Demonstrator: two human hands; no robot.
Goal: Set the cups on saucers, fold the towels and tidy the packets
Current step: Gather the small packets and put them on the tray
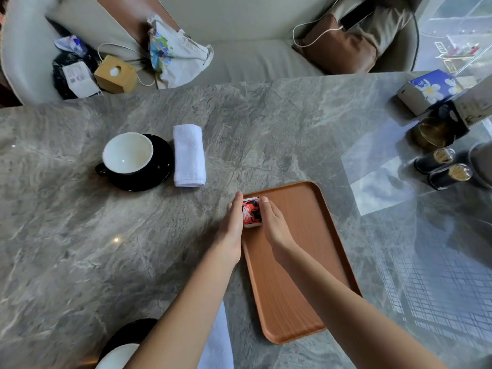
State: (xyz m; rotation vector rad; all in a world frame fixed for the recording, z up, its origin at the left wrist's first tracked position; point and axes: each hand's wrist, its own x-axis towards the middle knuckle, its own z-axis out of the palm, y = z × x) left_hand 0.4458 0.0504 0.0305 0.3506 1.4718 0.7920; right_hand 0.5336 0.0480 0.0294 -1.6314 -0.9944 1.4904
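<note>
- Both hands are pressing in on a small stack of red, black and white packets (252,212) standing at the far left corner of the wooden tray (300,262).
- The left hand (232,222) is lying flat against the stack's left side, fingers straight and together, its edge resting along the tray's left rim.
- The right hand (274,222) is lying against the stack's right side, fingers extended, so the packets are being squeezed between the two palms rather than gripped by curled fingers.
- The tray is sitting on the grey marbled table (106,235), right of centre, its long side running from near to far.
- Farther left, a black cup with a white inside (127,153) is standing on a black saucer (159,169), its handle pointing left.
- Just right of that saucer a folded white towel (189,155) is lying on the table, touching or nearly touching the saucer's rim.
- At the near edge, a second black saucer (127,331) with a white-lined cup (117,355) is partly showing under the left forearm, and beside it a second white towel (217,342) is mostly hidden by the arm.
- Dark jars with gold lids (443,166) are standing at the far right.
</note>
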